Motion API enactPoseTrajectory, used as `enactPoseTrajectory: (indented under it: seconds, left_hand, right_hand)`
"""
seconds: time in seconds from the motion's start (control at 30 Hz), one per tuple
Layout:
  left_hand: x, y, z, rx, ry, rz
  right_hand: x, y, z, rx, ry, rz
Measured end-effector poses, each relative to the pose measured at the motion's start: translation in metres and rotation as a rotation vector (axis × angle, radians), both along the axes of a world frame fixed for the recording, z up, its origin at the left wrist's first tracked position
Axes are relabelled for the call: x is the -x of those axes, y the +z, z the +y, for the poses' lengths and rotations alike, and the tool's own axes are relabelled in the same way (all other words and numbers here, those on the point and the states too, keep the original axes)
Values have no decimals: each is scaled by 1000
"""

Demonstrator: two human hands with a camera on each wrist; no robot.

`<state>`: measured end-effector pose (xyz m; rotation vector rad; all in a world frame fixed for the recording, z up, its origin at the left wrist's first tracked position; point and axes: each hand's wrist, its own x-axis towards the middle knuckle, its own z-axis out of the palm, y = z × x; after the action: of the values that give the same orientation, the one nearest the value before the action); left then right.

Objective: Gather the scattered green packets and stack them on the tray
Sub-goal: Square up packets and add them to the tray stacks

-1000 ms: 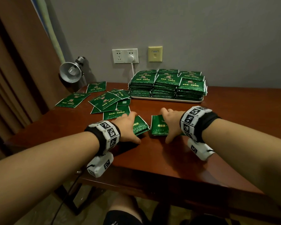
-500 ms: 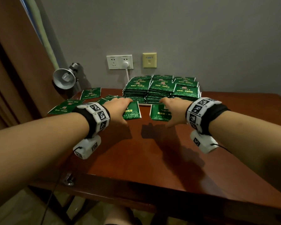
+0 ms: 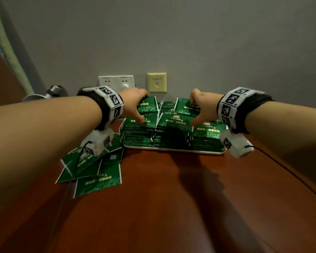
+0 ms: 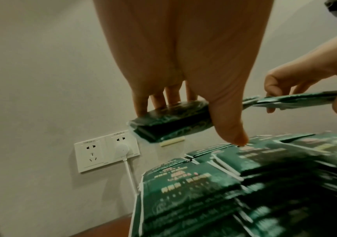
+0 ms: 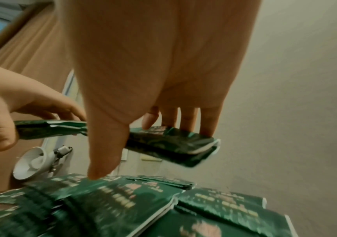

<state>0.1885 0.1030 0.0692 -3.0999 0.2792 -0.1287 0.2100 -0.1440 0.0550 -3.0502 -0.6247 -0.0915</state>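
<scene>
Stacks of green packets (image 3: 171, 132) fill a white tray (image 3: 173, 152) at the back of the table. My left hand (image 3: 141, 107) hovers over the left stack and pinches a thin bundle of green packets (image 3: 150, 107) between thumb and fingers; the left wrist view shows this bundle (image 4: 169, 121) just above the stack. My right hand (image 3: 194, 111) pinches another bundle (image 3: 183, 107) over the middle stack, seen in the right wrist view (image 5: 173, 144). Several scattered packets (image 3: 95, 170) lie on the table left of the tray, partly under my left forearm.
The brown wooden table (image 3: 171, 207) runs up to a grey wall with a white double socket (image 3: 116, 83) and a yellow wall plate (image 3: 156, 82). A metal lamp (image 3: 53, 90) stands at the back left. A curtain hangs at the far left.
Both hands lifted their packets off the table and carried them forward to above the tray stacks. The camera moved closer and lower.
</scene>
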Motion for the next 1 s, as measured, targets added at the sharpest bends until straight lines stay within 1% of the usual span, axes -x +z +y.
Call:
enactPoseTrajectory:
  seconds: [0.13,0.23,0.37,0.5,0.57,0.73,0.9,1.0]
  left_hand:
    - [-62,-6,4,-39,-3,66]
    - [-99,-15,6,-76,-11,107]
    - [-134,-22,9,-105,-7,147]
    - [-151,-28,15,-114,-6,194]
    - [-151,-31,17,-119,-23,200]
    - [-134,-22,25,-106,-19,128]
    - [-82,-7,29,-116,-19,10]
    - [-44,-9,33,-164,-11,38]
  right_hand:
    - [-59,4,18,51,25,16]
    - [-92,2,37,87,48,55]
    - [-124,-4,54,130,71,82]
    - [-141,-12,61,141,70,104]
    - [-141,-16,62,137,57,120]
    - [-119,-12,63,95,93,74]
    - [-69,-5,69,88,140,41]
    - [-32,-7,79,118,189,53]
